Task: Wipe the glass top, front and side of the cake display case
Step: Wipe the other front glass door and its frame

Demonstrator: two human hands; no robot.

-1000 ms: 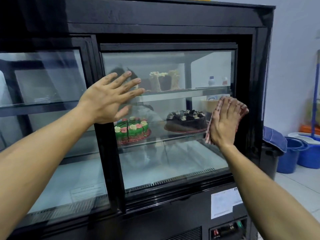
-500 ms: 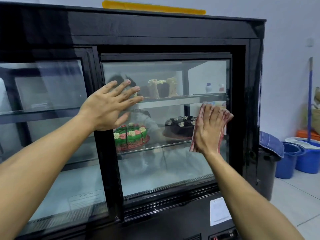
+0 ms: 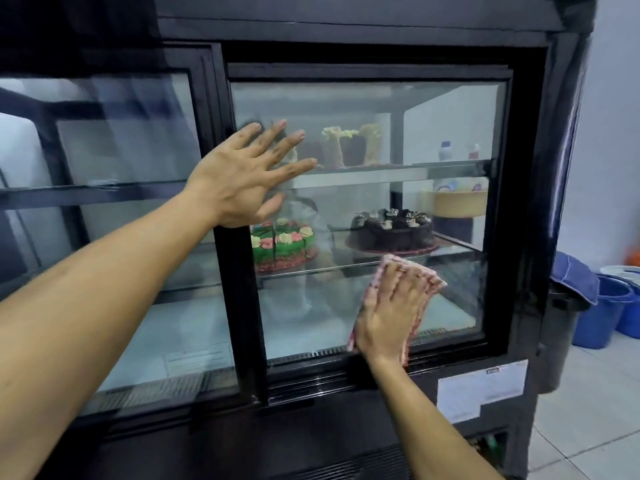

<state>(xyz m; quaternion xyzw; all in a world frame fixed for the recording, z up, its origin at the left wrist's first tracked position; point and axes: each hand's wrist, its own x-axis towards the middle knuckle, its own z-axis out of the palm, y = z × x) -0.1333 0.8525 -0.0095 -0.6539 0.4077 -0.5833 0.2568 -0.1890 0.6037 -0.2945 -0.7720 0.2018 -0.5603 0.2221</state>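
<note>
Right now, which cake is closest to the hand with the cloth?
The dark chocolate cake, just above the right hand; the green cake sits further left, the pale one higher.

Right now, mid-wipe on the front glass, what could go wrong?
1. The left hand lies flat, fingers spread, on the same glass pane that is being wiped. It will likely leave prints that need another pass.
2. That pane looks like a sliding door. The right hand presses the cloth low on it, so a hard sideways stroke might slide it.
</note>
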